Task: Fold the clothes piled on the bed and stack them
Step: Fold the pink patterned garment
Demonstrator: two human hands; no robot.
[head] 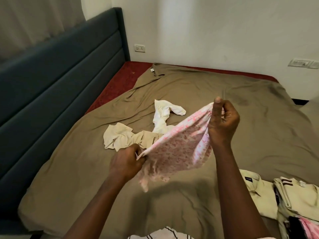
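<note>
Two hands hold a pink patterned garment (pixel 174 147) up over the bed (pixel 189 204), stretched on a slant between them. The left hand (pixel 126 161) sits lower and nearer the person, its fingers curled tight round the garment's lower corner. The right hand (pixel 223 121) is raised higher and farther out, thumb pointing up, pinching the upper corner, where the cloth bunches. The loose lower part of the garment hangs down between the forearms and throws a shadow on the olive-brown sheet (pixel 224 87).

Beyond the hands, two unfolded pieces lie on the sheet. A crumpled beige garment (pixel 120 137) lies just past the left hand, and a white garment (pixel 163 114) lies twisted farther back. The two touch near the pink cloth's upper edge.

At the right edge of the view, near the right forearm, lies a stack of folded clothes (pixel 293 195), mostly pale cream, with a pink piece showing at the bottom corner.

A dark blue padded headboard (pixel 60 66) runs along the left side, and a strip of red mattress (pixel 120 83) shows where the sheet falls short. A wall socket (pixel 140 48) is set in the white wall behind the bed, and a pale curtain (pixel 34 23) hangs above the headboard.
</note>
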